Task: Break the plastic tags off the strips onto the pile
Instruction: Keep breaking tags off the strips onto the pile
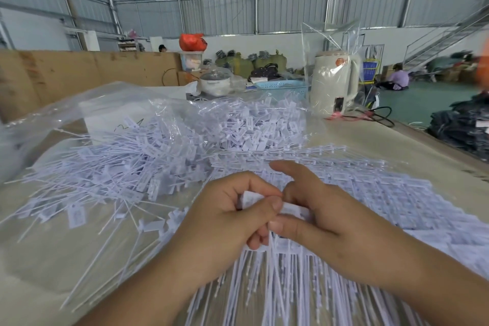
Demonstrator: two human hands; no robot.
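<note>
White plastic tags with long thin tails lie loose in a big pile (148,167) across the left and middle of the table. Strips of joined tags (383,193) lie in rows on the right, their tails running toward me. My left hand (225,222) and my right hand (325,217) meet over the near end of the strips. Both pinch the same strip of white tags (254,200) between thumb and fingers. My right forefinger sticks out straight above it.
A clear plastic bag (66,114) lies behind the pile at left. A cream kettle wrapped in plastic (334,82), a small pot (214,83) and a blue basket (280,86) stand at the table's far end. The table edge runs along the right, with dark bundles on the floor beyond.
</note>
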